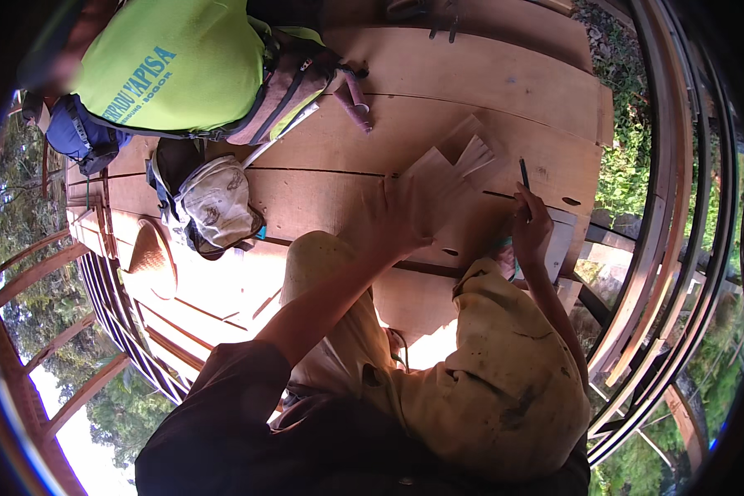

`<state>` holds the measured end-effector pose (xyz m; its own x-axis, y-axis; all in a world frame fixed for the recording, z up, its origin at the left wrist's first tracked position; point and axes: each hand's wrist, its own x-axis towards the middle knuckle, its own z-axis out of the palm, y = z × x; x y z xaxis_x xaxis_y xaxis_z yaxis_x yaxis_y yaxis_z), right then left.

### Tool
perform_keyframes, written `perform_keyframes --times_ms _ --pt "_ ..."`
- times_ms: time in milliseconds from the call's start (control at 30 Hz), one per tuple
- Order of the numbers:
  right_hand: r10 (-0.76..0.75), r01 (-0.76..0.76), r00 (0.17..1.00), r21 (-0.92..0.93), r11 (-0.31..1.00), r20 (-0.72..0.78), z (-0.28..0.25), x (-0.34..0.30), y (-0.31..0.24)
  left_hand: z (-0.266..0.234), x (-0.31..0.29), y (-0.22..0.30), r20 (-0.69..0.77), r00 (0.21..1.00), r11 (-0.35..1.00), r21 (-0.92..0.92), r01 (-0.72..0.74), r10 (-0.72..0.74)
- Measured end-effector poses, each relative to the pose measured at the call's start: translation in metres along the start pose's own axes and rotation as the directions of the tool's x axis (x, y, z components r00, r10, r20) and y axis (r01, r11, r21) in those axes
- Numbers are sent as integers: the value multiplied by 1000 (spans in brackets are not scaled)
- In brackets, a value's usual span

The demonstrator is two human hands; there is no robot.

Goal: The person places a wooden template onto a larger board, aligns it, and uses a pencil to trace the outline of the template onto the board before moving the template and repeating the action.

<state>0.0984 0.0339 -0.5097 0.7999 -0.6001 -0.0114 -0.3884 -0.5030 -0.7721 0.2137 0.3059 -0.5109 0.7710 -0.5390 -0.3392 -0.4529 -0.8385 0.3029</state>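
1. wooden piece (446, 178): lies on the plank floor (488, 74), under the left hand (397, 217), which is spread flat on it.
2. pencil (524, 175): pinched in the closed right hand (531, 231), tip near the piece; marking appears underway, no finished line discernible.
3. backpack (215, 202), conical hat (150, 258): well left of the hands.

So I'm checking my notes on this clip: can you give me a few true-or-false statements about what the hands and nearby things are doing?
1. The right hand holds a dark pencil. True.
2. The left hand is lifted clear of the wood. False: it presses flat on a thin wooden piece.
3. The work lies on wide wooden planks. True.
4. A woven conical hat sits on the person's head. False: it lies on the planks at left.
5. A backpack lies on the planks. True.
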Motion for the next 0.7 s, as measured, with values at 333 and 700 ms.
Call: perform_keyframes --times_ms 333,700 --pt "96 -78 993 222 972 -74 57 98 24 -1 28 17 11 998 998 24 56 -56" --pt "129 -149 986 212 966 108 74 133 2 -10 45 22 134 985 994 17 110 -111"
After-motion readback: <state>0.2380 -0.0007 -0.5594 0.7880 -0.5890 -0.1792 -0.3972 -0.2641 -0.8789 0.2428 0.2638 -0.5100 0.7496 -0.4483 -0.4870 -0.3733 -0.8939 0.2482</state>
